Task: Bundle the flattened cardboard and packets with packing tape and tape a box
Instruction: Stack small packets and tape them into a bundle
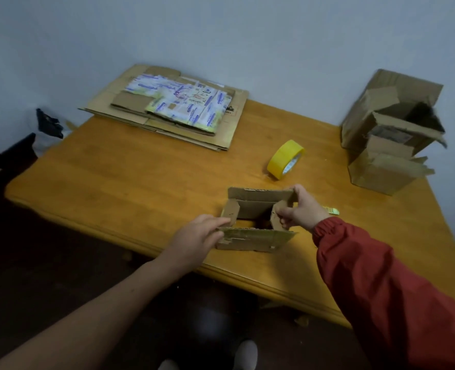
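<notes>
A small corrugated box [258,195] with 4 open flaps is pinched by the left hand [194,240] and gripped by the right hand [302,210].

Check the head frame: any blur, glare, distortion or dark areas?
Head view: dim, flat light, no glare on the table; wide-angle bowing along its edges; slight motion blur on the left hand and the open box far right; tape roll and small box fairly sharp; floor nearly black.
</notes>
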